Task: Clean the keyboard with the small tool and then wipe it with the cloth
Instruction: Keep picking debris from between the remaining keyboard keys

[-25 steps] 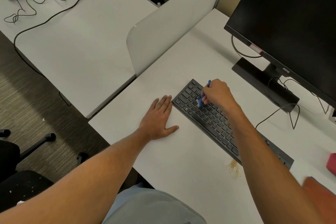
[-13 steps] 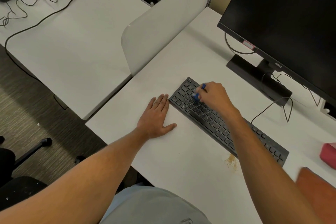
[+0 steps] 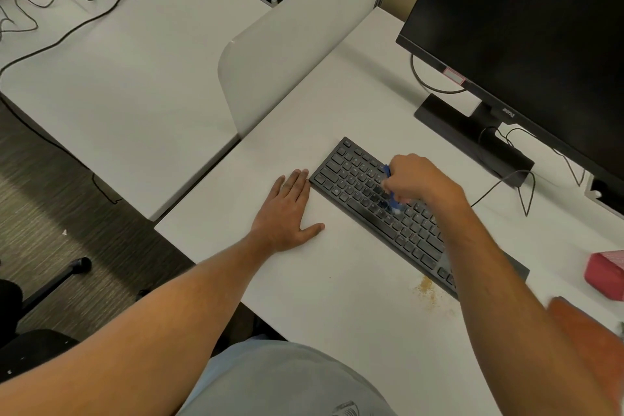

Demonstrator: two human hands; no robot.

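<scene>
Brushing is in hand: your right hand (image 3: 413, 181) grips the blue tool (image 3: 391, 191) on the keyboard (image 3: 364, 192), desk centre. Left hand (image 3: 285, 213) lies flat at its nine o'clock. Wiping appears pending.

— What's on the white desk (image 3: 337, 280)?
— A black keyboard (image 3: 354, 179) lying at a slant, the monitor stand (image 3: 449, 121), a left hand (image 3: 287, 209) resting flat beside the keyboard, a pink object (image 3: 604, 275) at the right edge, and brownish crumbs (image 3: 426, 289) near the keyboard's front edge.
</scene>
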